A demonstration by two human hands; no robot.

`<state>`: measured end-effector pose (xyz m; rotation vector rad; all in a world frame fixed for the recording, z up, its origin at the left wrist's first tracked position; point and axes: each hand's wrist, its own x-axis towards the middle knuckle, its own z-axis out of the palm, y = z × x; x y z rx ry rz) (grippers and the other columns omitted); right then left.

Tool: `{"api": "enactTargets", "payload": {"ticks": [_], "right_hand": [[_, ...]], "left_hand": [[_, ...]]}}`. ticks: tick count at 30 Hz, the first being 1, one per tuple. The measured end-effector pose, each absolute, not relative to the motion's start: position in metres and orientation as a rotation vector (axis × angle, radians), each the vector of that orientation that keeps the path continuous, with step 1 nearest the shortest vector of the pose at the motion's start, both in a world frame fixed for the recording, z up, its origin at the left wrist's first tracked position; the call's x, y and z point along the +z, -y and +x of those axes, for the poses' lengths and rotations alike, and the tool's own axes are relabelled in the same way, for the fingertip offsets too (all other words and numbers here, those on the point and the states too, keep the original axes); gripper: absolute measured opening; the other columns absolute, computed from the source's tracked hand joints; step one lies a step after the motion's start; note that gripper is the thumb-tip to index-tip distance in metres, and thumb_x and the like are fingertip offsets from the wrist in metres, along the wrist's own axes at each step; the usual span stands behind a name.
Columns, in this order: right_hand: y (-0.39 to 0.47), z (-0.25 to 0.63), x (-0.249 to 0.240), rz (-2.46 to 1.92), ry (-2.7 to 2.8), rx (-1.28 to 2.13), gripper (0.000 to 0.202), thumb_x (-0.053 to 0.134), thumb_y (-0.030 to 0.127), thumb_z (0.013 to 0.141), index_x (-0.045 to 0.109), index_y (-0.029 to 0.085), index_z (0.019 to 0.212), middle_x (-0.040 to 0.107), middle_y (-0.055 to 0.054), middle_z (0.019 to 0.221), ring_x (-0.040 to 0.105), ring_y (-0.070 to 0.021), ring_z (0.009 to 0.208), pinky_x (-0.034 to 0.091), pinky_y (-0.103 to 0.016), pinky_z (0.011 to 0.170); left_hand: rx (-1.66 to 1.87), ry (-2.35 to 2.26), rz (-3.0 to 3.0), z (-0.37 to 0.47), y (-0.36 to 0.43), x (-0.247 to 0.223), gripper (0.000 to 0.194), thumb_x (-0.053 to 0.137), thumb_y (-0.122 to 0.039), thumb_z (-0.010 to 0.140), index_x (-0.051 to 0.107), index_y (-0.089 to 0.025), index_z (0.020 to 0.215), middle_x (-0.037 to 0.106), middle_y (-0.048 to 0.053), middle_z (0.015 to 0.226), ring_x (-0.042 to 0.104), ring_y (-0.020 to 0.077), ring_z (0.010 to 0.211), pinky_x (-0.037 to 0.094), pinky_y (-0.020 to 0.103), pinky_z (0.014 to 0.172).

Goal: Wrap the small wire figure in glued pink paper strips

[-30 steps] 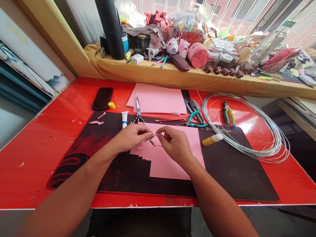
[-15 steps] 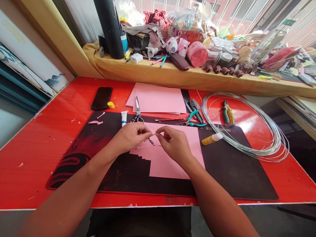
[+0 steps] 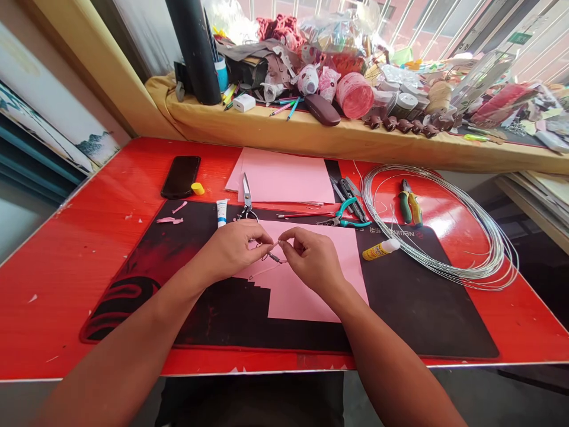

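My left hand [image 3: 242, 244] and my right hand [image 3: 309, 255] nearly meet, fingertips pinched on a small wire piece [image 3: 274, 257] with a coiled middle and thin pale pink arms. One arm of it slants down to the left. Below them lies a pink sheet [image 3: 311, 296] with a stepped left edge, on the black mat [image 3: 213, 320]. Scissors [image 3: 247, 198] and a white-and-blue tube [image 3: 221, 212] are just beyond my left hand. A yellow glue stick [image 3: 381, 249] rests to the right of my right hand.
Pink sheets [image 3: 288, 175], teal-handled pliers [image 3: 344, 214] and cutters lie behind. A big wire coil [image 3: 480, 267] and green-yellow pliers [image 3: 411, 204] are at right. A phone [image 3: 181, 177], yellow cap [image 3: 198, 188] and pink scraps [image 3: 170, 220] are at left. Crafts crowd the sill [image 3: 267, 127].
The wire piece has turned between my fingers: its coil shows more fully and its lower arm slants more steeply. Both hands keep their pinch. The view has shifted slightly.
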<state>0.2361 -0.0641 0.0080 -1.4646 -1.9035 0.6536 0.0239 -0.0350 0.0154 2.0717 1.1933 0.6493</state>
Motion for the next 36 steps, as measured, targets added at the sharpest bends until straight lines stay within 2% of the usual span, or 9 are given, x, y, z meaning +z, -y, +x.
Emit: {"api": "enactTargets", "payload": {"ticks": [9, 16, 23, 27, 32, 36], "right_hand": [[0.063, 0.235, 0.007, -1.52, 1.97, 0.639, 0.011, 0.069, 0.022, 0.092, 0.08, 0.023, 0.095, 0.06, 0.004, 0.06, 0.051, -0.0136, 0.053, 0.035, -0.027, 0.059], [0.063, 0.233, 0.007, -1.581, 1.953, 0.701, 0.011, 0.07, 0.022, 0.091, 0.08, 0.023, 0.094, 0.06, 0.004, 0.059, 0.05, -0.0134, 0.052, 0.034, -0.027, 0.059], [0.063, 0.232, 0.003, -1.58, 2.021, 0.72, 0.012, 0.068, 0.02, 0.093, 0.079, 0.022, 0.096, 0.062, 0.004, 0.062, 0.052, -0.0137, 0.055, 0.033, -0.027, 0.059], [0.062, 0.233, 0.005, -1.518, 2.025, 0.796, 0.012, 0.067, 0.017, 0.093, 0.077, 0.022, 0.099, 0.066, 0.003, 0.068, 0.054, -0.0142, 0.06, 0.036, -0.027, 0.061], [0.058, 0.239, 0.013, -1.408, 1.831, 0.993, 0.017, 0.064, 0.029, 0.098, 0.078, 0.021, 0.101, 0.067, 0.001, 0.072, 0.057, -0.0156, 0.066, 0.041, -0.028, 0.063], [0.054, 0.247, 0.017, -1.352, 1.69, 1.116, 0.02, 0.063, 0.032, 0.096, 0.08, 0.021, 0.101, 0.069, -0.001, 0.077, 0.057, -0.016, 0.069, 0.043, -0.028, 0.062]], "left_hand": [[0.597, -1.24, 2.391, 0.027, 0.038, 0.008, 0.022, 0.061, -0.034, 0.1, 0.077, -0.022, 0.09, 0.079, 0.006, 0.094, 0.07, 0.0257, 0.098, 0.049, 0.038, 0.09], [0.497, -1.254, 2.567, 0.031, 0.042, 0.007, 0.023, 0.063, -0.035, 0.101, 0.075, -0.02, 0.089, 0.079, 0.006, 0.092, 0.069, 0.0269, 0.095, 0.046, 0.04, 0.081], [0.397, -1.248, 2.731, 0.036, 0.044, 0.006, 0.026, 0.057, -0.027, 0.101, 0.074, -0.017, 0.085, 0.076, 0.01, 0.086, 0.068, 0.0288, 0.091, 0.048, 0.042, 0.084], [0.393, -1.219, 2.696, 0.032, 0.041, 0.004, 0.023, 0.06, -0.027, 0.101, 0.076, -0.017, 0.088, 0.078, 0.01, 0.09, 0.069, 0.0289, 0.095, 0.048, 0.042, 0.085], [0.482, -1.208, 2.531, 0.024, 0.034, 0.003, 0.022, 0.06, -0.029, 0.101, 0.078, -0.02, 0.09, 0.08, 0.008, 0.094, 0.07, 0.0277, 0.098, 0.049, 0.041, 0.088], [0.597, -1.094, 2.282, 0.021, 0.032, 0.008, 0.019, 0.064, -0.032, 0.098, 0.078, -0.022, 0.089, 0.079, 0.006, 0.094, 0.07, 0.0238, 0.095, 0.05, 0.037, 0.089]]}}
